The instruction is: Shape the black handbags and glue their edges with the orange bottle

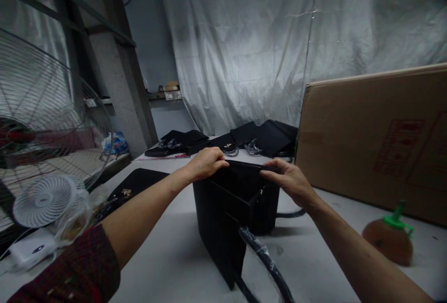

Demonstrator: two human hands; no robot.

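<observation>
A black handbag (223, 219) stands upright on the white table, its top opening facing up toward me. Its near handle (267, 259), wrapped in clear plastic, hangs down toward me, and part of another handle (291, 213) sticks out on the far right side. My left hand (206, 163) pinches the far top edge at its left end. At the right end of that same edge, my right hand (288, 179) grips with thumb and fingers. The bag's inside is dark, so its contents cannot be made out.
Several black bags (272, 138) lie along the back, and another black bag (139, 182) lies at left. A large cardboard box (370, 140) stands at right behind an orange-brown bottle (389, 240) with a green spout. A small white fan (45, 200) and a big wire-caged fan (52, 107) are at left.
</observation>
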